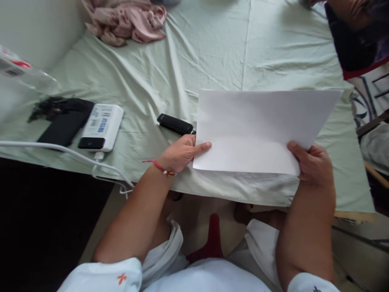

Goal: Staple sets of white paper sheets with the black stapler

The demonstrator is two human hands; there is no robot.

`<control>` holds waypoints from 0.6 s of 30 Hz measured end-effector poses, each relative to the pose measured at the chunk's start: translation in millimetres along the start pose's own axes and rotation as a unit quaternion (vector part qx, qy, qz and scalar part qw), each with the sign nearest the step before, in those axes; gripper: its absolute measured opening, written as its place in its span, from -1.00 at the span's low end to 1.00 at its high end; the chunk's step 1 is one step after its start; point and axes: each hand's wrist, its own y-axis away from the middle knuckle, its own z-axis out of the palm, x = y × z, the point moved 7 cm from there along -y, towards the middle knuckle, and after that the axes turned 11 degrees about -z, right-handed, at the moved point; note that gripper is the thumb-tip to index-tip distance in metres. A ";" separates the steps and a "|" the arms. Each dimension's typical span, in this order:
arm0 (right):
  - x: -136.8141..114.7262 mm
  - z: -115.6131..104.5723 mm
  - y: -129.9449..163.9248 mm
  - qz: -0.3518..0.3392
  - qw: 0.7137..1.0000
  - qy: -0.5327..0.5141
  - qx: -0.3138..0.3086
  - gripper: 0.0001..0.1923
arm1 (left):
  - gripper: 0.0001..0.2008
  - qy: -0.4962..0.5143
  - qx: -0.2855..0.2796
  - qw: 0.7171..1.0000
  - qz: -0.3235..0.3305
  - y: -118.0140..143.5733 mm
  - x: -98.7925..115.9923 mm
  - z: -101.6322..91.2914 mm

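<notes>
Above the near part of a creased, pale green cloth [212, 52], I grip white paper [249, 129] by its 2 sides, my left hand [180, 153] closed on one edge and my right hand [316, 164] on the other, both thumbs on top. The side facing me shows no writing. Just beside my left fingers lies a slim black device [174, 123], its small mark too tiny to read. Farther left, a white cable [60, 146] runs near a white power bank [105, 121] with blurred blue print and a dark display, next to a flat black case [65, 127]. Against the pale wall [36, 28], a clear plastic bottle [24, 71] has a red-and-white label with a barcode; I can't make out a brand. Pink fabric [133, 22] lies crumpled at the far side.
</notes>
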 end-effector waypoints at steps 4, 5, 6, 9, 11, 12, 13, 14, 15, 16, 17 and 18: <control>-3.4 -5.2 -2.4 -0.016 0.999 0.001 0.028 -0.43 | -0.49 0.004 -0.027 0.999 -0.040 0.6 -3.5 9.2; -3.6 -5.0 -2.7 -0.017 0.999 0.003 0.031 -0.44 | -0.50 0.011 -0.024 0.999 -0.043 0.7 -2.8 9.7; -3.7 -4.5 -3.1 -0.017 0.999 0.006 0.033 -0.45 | -0.50 0.022 -0.017 0.999 -0.038 0.9 -0.9 9.2; -3.8 -4.4 -5.0 -0.017 0.998 0.007 0.054 -0.48 | -0.55 0.040 -0.006 0.999 -0.024 2.7 4.9 6.0; -4.4 -6.0 -6.3 -0.017 0.997 0.000 0.077 -0.50 | -0.64 0.030 -0.004 0.999 -0.031 5.1 5.7 3.7; -5.0 -7.4 -6.8 -0.016 0.996 -0.004 0.089 -0.51 | -0.70 0.021 0.002 0.999 -0.037 6.6 5.3 2.1; -5.8 -9.0 -6.9 -0.016 0.995 -0.007 0.103 -0.53 | -0.75 0.012 0.014 0.999 -0.040 8.3 5.3 0.1; -6.6 -10.7 -6.8 -0.015 0.993 -0.008 0.117 -0.55 | -0.81 0.009 0.034 0.999 -0.032 10.2 6.7 -2.8; -7.2 -12.1 -6.3 -0.013 0.991 -0.007 0.130 -0.57 | -0.86 0.012 0.063 0.998 -0.012 12.4 9.4 -6.6; -7.3 -12.5 -5.6 -0.008 0.990 -0.005 0.138 -0.57 | -0.90 0.018 0.099 0.995 0.019 15.0 13.5 -11.2; -6.9 -11.6 -4.9 -0.002 0.990 -0.003 0.139 -0.58 | -0.91 0.027 0.140 0.988 0.059 18.4 18.4 -16.4; -6.3 -9.4 -4.4 0.002 0.991 -0.003 0.135 -0.58 | -0.90 0.036 0.181 0.977 0.105 22.5 23.6 -21.7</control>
